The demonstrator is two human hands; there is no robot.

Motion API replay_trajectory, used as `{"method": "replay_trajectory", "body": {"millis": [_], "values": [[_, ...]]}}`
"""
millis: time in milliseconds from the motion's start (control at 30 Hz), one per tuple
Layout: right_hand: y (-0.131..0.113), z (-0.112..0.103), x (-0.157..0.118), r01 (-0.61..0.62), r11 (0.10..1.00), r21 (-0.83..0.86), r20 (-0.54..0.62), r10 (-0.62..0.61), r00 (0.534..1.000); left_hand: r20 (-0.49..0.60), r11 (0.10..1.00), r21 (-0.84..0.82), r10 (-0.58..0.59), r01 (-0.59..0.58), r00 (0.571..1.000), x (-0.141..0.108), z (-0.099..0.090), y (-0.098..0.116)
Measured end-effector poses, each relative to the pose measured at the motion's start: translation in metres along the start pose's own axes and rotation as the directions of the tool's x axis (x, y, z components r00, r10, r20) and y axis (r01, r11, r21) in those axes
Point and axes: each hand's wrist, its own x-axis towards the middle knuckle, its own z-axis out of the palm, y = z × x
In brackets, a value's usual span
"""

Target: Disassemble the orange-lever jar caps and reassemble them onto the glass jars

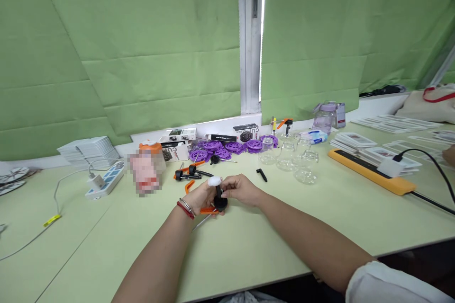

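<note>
Near the middle of the table, my left hand point(202, 197) is closed around a black part point(220, 203) with a round base and a white rounded top point(214, 181). An orange piece point(209, 210) and a thin metal rod point(203, 222) show beneath that hand. My right hand point(241, 189) pinches at the stem of the black part from the right; anything small between its fingertips is hidden. A short black piece point(262, 175) lies on the table beyond my right hand. Black and orange parts point(188, 174) lie behind my left hand.
Purple discs point(232, 147) and printed boxes point(176, 151) line the back. Clear glass-like cups point(286, 156) stand right of them. A yellow power strip point(371, 170) lies at right, a white power strip point(105, 184) at left. Another person's hand point(450, 155) shows at the right edge.
</note>
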Motion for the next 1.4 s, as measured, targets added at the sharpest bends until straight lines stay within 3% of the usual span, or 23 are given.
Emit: {"method": "replay_trajectory", "body": {"millis": [1400], "values": [[-0.0001,0.0032,0.0001,-0.015,1.000,0.000,-0.021,0.015,1.000,0.002,1.000,-0.010,0.000,0.000,1.000,-0.0007,-0.0003,0.0006]]}}
